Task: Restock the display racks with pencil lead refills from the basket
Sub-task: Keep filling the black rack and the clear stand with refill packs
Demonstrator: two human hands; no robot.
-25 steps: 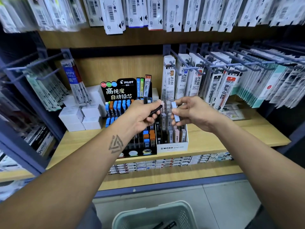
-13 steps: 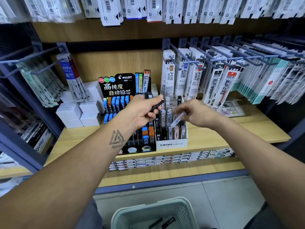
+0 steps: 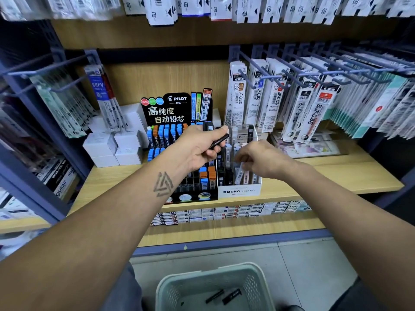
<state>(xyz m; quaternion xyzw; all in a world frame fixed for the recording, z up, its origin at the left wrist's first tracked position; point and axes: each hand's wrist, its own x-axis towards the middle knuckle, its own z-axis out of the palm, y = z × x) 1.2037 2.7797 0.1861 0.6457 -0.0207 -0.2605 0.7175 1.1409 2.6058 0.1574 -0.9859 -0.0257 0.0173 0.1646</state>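
Note:
My left hand [image 3: 203, 149] grips a black lead refill case [image 3: 219, 141] above the black Pilot display rack [image 3: 179, 108], which holds rows of blue and orange refill cases. My right hand [image 3: 262, 161] reaches down into the white Mono display box [image 3: 239, 191] and pinches a pale lead case [image 3: 239, 173] that stands tilted in a front slot. On the floor below stands the pale green basket [image 3: 253, 274], with two black refill cases [image 3: 224, 296] on its bottom.
Metal peg hooks [image 3: 251, 70] with hanging pen refill packs jut out at the right and left above the wooden shelf [image 3: 336, 176]. White boxes [image 3: 114, 147] are stacked left of the Pilot rack. More packs hang along the top.
My right hand has moved down from chest height into the Mono box, taking the pale lead case with it. My left hand has kept its grip on the black case.

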